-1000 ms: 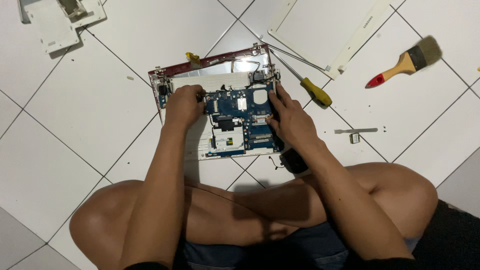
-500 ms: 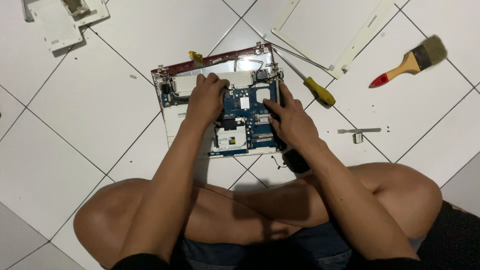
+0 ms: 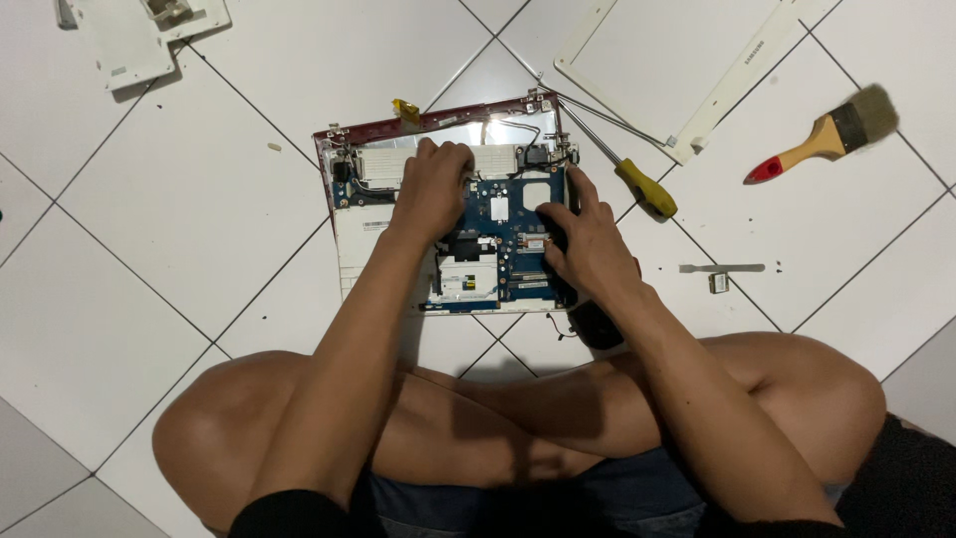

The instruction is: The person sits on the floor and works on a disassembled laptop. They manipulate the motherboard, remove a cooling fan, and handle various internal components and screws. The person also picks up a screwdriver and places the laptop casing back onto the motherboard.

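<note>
An opened laptop base [image 3: 358,239] with a dark red rim lies on the white tiled floor in front of my crossed legs. A blue circuit board [image 3: 503,214] sits inside it. My left hand [image 3: 433,189] rests on the board's upper left part, fingers curled near the top edge. My right hand [image 3: 583,244] presses on the board's right side, fingers spread over it. Whether either hand grips anything I cannot tell.
A yellow-handled screwdriver [image 3: 645,187] lies just right of the laptop. A white screen bezel [image 3: 697,75] lies at the top right, a paintbrush [image 3: 827,134] further right. A small metal bracket [image 3: 722,268] sits right of my right hand. White plastic parts [image 3: 139,35] lie top left.
My left hand has moved from the laptop's left side rightward onto the board's upper left. My right hand has stayed on the board's right side.
</note>
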